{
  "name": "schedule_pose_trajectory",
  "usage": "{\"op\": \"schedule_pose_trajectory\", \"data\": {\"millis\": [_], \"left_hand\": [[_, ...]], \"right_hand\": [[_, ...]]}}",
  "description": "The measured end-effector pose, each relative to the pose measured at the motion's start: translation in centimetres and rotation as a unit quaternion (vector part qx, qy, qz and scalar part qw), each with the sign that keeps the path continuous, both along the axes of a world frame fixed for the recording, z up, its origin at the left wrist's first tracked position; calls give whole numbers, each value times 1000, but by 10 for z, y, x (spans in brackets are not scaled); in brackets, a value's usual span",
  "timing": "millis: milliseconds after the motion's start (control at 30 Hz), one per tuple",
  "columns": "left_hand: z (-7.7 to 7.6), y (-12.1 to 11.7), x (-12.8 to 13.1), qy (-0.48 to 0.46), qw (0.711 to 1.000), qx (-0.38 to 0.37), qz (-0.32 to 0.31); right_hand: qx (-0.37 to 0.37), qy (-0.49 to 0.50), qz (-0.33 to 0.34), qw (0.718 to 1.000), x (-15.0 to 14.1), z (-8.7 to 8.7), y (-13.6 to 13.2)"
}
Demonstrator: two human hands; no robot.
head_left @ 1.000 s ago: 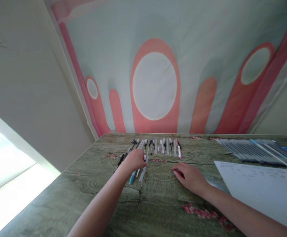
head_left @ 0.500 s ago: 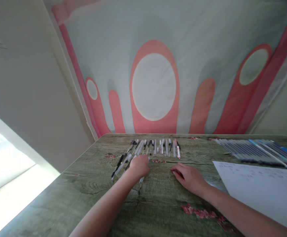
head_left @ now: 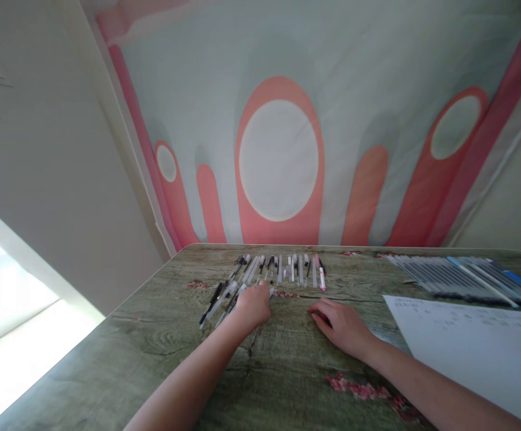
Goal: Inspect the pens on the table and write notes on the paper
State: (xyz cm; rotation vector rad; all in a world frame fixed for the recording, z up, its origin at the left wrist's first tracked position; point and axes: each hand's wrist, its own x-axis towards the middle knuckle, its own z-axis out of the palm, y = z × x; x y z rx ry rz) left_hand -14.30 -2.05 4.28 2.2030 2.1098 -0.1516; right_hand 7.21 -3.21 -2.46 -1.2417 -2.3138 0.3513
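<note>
Black and clear pens [head_left: 216, 297] are lying left of the curled left hand [head_left: 253, 306]; can't tell its grip. Right hand [head_left: 338, 323] is resting half-curled, hold unclear. Pen row [head_left: 280, 269] is sitting beyond both.

The left forearm [head_left: 192, 376] is bare, slender and smooth in outline, narrowing toward the wrist. The right forearm [head_left: 430, 382] is likewise bare and slim. The left hand [head_left: 253, 306] and right hand [head_left: 343, 326] are bare too, small and softly rounded.
</note>
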Motion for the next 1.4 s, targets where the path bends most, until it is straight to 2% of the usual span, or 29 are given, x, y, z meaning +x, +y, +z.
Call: {"op": "schedule_pose_trajectory", "data": {"millis": [133,233,333,467,533,733,833,900,1000,1067,1200,1300,1400], "left_hand": [[7,1,-5,-78,996,47,-22],[7,1,1,-210,973,39,-82],[-2,1,14,-376,918,-35,-124],[-20,0,31,-533,827,-144,-106],[-27,0,36,-572,799,-161,-87],[-38,-4,47,-635,761,-122,-56],[-40,-6,52,-678,716,-161,-47],[-40,-6,54,-720,672,-172,-28],[-41,-2,52,-791,595,-140,16],[-41,2,47,-822,560,-94,44],[-43,11,36,-848,525,-11,74],[-47,17,32,-866,494,30,79],[-54,21,31,-878,461,64,110]], "right_hand": [[-6,31,1,1000,0,-1,0],[-26,95,-3,995,1,1,1],[-74,177,10,981,2,6,2],[-147,249,34,957,2,10,2],[-167,258,39,951,0,10,1],[-181,300,10,936,-4,7,0],[-195,345,-2,918,-3,8,2],[-206,375,-13,904,-1,10,2],[-228,405,-21,885,0,11,2],[-244,414,-19,877,0,10,2],[-254,398,-5,882,0,6,3],[-263,383,9,886,2,5,3],[-260,369,18,892,3,4,4]]}}
